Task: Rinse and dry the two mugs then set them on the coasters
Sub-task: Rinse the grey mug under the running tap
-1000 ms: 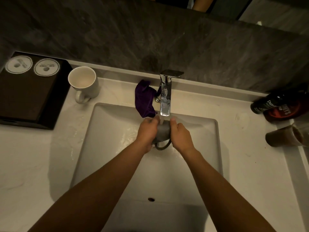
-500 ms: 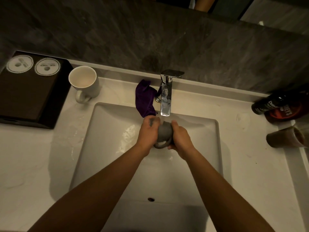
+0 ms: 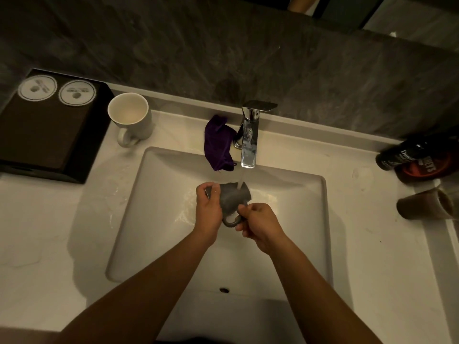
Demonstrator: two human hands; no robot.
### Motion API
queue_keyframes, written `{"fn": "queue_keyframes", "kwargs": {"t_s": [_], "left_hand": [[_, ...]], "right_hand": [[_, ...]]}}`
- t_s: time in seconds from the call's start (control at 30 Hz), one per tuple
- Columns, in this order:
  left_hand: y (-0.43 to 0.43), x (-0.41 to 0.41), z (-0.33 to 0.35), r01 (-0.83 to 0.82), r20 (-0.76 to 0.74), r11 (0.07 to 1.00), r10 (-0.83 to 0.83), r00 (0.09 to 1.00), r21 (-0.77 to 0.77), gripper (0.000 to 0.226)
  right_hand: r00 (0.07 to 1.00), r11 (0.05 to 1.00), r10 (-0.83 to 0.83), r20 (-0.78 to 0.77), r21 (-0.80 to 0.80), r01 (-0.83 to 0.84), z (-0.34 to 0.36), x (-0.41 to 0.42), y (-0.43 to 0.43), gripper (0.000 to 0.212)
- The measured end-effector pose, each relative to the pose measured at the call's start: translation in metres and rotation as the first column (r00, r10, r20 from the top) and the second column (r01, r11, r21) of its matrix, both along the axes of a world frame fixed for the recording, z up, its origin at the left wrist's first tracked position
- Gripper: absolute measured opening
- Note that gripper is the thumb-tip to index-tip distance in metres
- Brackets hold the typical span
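Observation:
A grey mug lies tilted over the sink basin, under water running from the chrome tap. My left hand grips its body and rim on the left side. My right hand pinches the mug's handle from the right. A second mug, pale with a light inside, stands upright on the counter left of the sink. Two round white coasters lie side by side on a black tray at the far left. A purple cloth hangs over the sink's back edge beside the tap.
A dark bottle and a red-labelled tin lie at the right edge of the counter, with a brown cup on its side below them. A dark stone wall runs behind the tap.
The mug has been turned under the stream. My right hand slid off the mug's body down to its handle, and both hands dropped a little toward me.

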State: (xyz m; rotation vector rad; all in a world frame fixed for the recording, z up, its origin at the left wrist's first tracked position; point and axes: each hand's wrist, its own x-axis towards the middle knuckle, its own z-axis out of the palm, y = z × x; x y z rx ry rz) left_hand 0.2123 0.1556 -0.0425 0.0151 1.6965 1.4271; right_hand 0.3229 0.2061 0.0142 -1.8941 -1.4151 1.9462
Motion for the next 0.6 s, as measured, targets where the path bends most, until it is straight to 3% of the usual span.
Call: {"fn": "queue_keyframes", "kwargs": {"t_s": [0.17,0.33,0.47,0.6], "left_hand": [[-0.025,-0.014,-0.006,-0.054,0.136,0.997,0.062,0.989,-0.059,0.025],[-0.043,-0.039,-0.007,-0.061,0.105,0.992,0.072,0.992,-0.107,0.028],[-0.048,-0.056,0.008,-0.037,-0.024,0.996,0.035,0.999,-0.085,0.027],[-0.051,-0.080,0.025,0.032,-0.305,0.993,-0.067,0.950,-0.118,0.030]], "right_hand": [[0.963,0.956,0.235,0.133,0.146,-0.254,-0.006,-0.005,-0.018,0.019],[0.825,0.744,0.434,0.363,0.372,-0.555,-0.012,-0.019,-0.034,0.016],[0.778,0.619,0.459,0.429,0.474,-0.626,-0.004,-0.038,-0.035,0.018],[0.767,0.523,0.450,0.457,0.562,-0.641,0.008,-0.066,-0.027,0.014]]}}
